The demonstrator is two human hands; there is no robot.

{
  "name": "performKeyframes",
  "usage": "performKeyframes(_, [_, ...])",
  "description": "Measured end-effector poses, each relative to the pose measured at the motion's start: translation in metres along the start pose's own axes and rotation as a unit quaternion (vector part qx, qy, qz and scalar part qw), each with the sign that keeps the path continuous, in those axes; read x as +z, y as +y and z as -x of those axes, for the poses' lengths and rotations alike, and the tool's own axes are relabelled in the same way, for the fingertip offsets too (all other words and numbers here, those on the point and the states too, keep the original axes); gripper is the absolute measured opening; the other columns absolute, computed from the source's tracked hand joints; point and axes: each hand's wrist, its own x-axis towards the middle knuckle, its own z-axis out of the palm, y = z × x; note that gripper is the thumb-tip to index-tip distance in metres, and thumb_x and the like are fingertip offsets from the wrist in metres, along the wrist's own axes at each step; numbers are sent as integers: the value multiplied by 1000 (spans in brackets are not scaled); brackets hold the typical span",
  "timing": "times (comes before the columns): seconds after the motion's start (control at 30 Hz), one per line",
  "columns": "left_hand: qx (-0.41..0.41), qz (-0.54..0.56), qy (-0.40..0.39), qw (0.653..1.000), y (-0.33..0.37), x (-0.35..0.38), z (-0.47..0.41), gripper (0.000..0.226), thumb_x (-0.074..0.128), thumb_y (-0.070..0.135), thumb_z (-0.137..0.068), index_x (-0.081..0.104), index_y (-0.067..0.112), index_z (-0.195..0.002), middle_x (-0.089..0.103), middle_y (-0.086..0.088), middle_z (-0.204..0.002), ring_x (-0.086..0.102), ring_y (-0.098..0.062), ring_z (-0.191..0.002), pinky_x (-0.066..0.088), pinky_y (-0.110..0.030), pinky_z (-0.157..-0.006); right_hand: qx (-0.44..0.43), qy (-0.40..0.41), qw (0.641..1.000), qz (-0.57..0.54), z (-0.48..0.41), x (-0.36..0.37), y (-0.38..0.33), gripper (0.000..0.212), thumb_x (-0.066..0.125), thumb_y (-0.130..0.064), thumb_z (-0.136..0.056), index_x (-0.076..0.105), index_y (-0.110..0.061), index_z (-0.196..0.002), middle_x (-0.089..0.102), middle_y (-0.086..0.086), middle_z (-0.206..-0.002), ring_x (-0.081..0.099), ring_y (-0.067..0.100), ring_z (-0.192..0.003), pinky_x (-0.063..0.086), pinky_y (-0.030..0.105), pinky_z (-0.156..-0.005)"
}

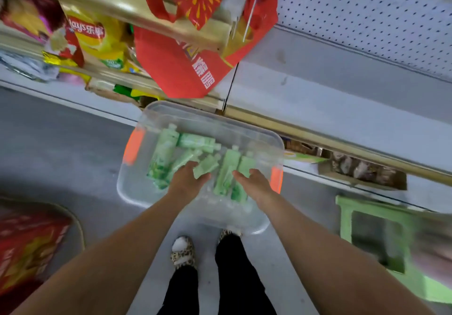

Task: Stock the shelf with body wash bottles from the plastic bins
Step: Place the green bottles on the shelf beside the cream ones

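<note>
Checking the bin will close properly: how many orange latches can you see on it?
2. One orange latch sits on the left end of the clear bin, the other on its right end. More could be hidden by blur.
</note>
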Motion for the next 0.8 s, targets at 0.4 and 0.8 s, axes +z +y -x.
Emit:
performKeyframes(0.4, [-53,38,-107,992,4,76,-62,62,57,49,-93,45,18,-145,50,-7,-145,48,-27,-131,38,-32,-107,124,25,973,-194,-86,38,29,63,64,-46,-90,49,-8,-139,57,11,-133,57,28,-105,41,32,-84])
performKeyframes(0.8, [-121,211,-105,964,-9,97,-77,44,63,43,-92,60,10,-119,65,-2,-103,59,-16,-87,47,-27,-73,185,-4,956,-228,-112,36,27,57,63,-42,-93,48,-7,-136,57,9,-128,57,32,-117,46,35,-96])
